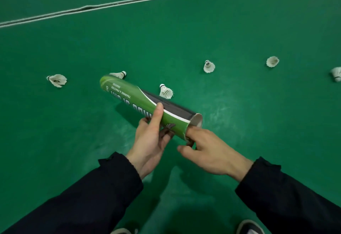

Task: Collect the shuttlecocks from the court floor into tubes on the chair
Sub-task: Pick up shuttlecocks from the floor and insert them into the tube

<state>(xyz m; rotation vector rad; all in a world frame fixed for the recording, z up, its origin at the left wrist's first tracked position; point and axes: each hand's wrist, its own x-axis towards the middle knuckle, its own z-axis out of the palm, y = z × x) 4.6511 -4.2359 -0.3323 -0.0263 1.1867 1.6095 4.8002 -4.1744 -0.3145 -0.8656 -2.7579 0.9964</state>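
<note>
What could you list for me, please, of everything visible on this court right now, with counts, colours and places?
shuttlecocks: six, white, scattered on the floor beyond the tube
tube: one, green and dark grey, held above the floor, open end nearest the person
court floor: green
court line: one, white, far across the top
shoes: two, at the bottom edge
sleeves: two, dark
left hand: grips the tube
right hand: fingers at the tube's open end

shuttlecocks [57,80]: 6 | tube [147,104]: 1 | hands [150,141]: 2 | shoes [250,227]: 2
</note>
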